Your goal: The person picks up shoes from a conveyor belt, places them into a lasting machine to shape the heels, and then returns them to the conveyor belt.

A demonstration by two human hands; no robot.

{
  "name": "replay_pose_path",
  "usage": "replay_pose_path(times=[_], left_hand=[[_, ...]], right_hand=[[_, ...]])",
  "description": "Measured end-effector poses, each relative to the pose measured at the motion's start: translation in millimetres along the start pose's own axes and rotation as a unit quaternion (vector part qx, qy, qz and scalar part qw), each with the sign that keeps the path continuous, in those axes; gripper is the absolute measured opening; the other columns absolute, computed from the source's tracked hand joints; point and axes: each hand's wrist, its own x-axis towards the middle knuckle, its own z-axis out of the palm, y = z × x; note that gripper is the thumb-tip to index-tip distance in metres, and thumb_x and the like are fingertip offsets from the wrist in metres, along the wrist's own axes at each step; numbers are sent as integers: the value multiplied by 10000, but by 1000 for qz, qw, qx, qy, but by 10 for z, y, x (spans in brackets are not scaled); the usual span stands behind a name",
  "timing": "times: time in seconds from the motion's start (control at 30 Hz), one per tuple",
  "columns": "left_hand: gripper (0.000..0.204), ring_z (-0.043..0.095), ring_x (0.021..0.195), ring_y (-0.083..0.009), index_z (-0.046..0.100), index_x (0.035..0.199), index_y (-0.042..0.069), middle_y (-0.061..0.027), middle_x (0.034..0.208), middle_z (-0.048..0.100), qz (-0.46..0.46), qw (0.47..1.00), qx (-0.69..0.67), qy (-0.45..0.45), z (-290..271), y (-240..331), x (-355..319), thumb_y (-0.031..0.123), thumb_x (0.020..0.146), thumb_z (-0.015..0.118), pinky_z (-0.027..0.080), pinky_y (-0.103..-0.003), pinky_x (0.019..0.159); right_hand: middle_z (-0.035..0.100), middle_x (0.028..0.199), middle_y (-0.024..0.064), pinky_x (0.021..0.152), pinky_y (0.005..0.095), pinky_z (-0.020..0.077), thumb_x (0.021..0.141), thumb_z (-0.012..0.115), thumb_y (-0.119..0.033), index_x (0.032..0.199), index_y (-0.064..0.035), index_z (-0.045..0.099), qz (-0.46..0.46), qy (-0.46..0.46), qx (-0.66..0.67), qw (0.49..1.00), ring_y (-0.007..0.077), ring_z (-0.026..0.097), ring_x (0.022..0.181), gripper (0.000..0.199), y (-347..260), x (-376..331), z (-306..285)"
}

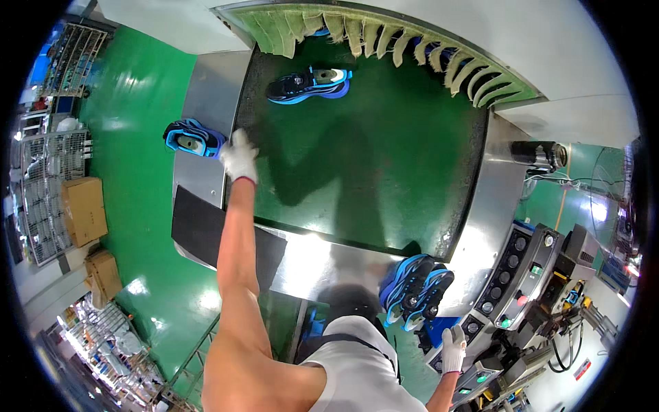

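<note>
My left hand (239, 156), in a white glove, is stretched out at the left steel edge. Its fingers look spread, right beside the end of a black and blue sports shoe (194, 139) lying on that edge; whether they touch is hard to tell. A second shoe of the same kind (310, 86) lies on its own on the green belt (412, 172), further in. On the near steel ledge, a pair of matching shoes (415, 290) sits side by side to the right of my body. Low at the right, my right hand (453, 349), also gloved, hangs with fingers extended and nothing visible in it.
A fringe of pale green strips (398, 44) hangs over the machine opening, with more shoes partly hidden behind it. A black sheet (199, 223) covers the near left corner. Control panels (515, 275) with dials and buttons stand at right. Cardboard boxes (84, 209) and wire racks are far left.
</note>
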Motion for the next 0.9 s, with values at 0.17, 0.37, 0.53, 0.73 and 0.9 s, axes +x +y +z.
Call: replay_pose_path(times=[0.17,0.37,0.53,0.73,0.9], left_hand=[[964,508,1344,-435,407,1536,44,-288,1453,516,361,918,161,-44,1006,1473,-657,571,816,773,418,-504,1112],[678,590,1272,-387,604,1401,197,-160,1397,619,401,808,420,-99,1418,1750,-881,662,909,560,448,-545,1047],[358,512,1243,-448,648,1211,-8,-229,1283,641,521,788,284,-164,1008,1026,-934,195,927,566,414,-503,1087],[206,604,1109,-356,648,1075,33,-181,1140,628,600,725,164,-296,820,831,-2462,121,891,676,485,-441,983],[225,647,992,-330,662,1018,30,-158,1058,638,652,486,44,-581,356,667,-5138,36,809,743,542,-412,868]], right_hand=[[586,1427,233,1086,384,468,955,714,-240,1485,38,470,-35,-38,45,998,300,592,1305,646,16,-19,185],[598,1409,235,1062,377,497,946,722,-201,1475,60,462,-73,-20,73,994,297,611,1286,645,135,-91,430],[555,1453,279,1089,390,483,931,736,-191,1489,79,433,-75,-22,144,986,333,570,1344,689,397,-344,759],[562,1462,236,1133,380,438,925,754,-231,1481,76,444,-73,-36,253,964,296,543,1382,706,22,-783,514],[557,1390,272,1129,426,427,813,768,-262,1453,37,459,-336,167,179,910,404,527,1330,771,-77,-616,315]])
